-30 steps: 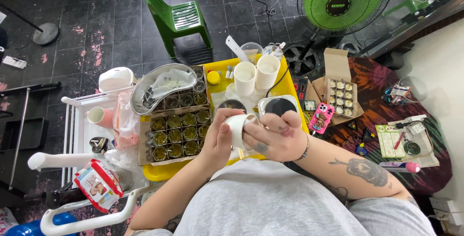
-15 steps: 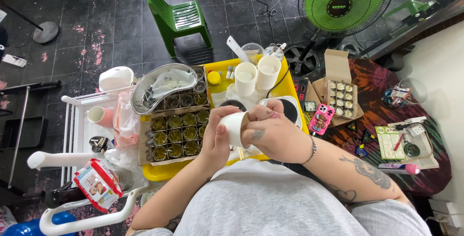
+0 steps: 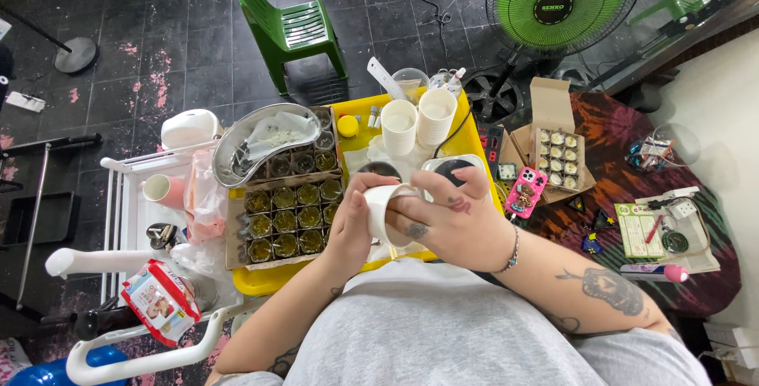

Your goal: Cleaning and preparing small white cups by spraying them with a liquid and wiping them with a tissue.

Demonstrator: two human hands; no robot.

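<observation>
Both of my hands hold one white paper cup (image 3: 380, 210) just above the near edge of a yellow tray (image 3: 468, 127). My left hand (image 3: 350, 226) wraps its left side. My right hand (image 3: 448, 222) covers the cup's right side and mouth, fingers curled over the rim. Left of the cup on the tray sits a cardboard box (image 3: 234, 237) filled with several small jars of dark green stuff. Two stacks of white cups (image 3: 417, 121) stand at the tray's far side.
A metal kidney dish (image 3: 237, 143) rests on the jar box. A white rack at left holds a pink cup (image 3: 164, 191). A pink phone (image 3: 524, 192) and an open carton of small jars (image 3: 556, 153) lie right. Green chair (image 3: 288, 30) and green fan (image 3: 565, 3) stand beyond.
My right hand has slid leftward over the cup and now covers its mouth more fully; the cup has tilted slightly. My left hand keeps the same hold.
</observation>
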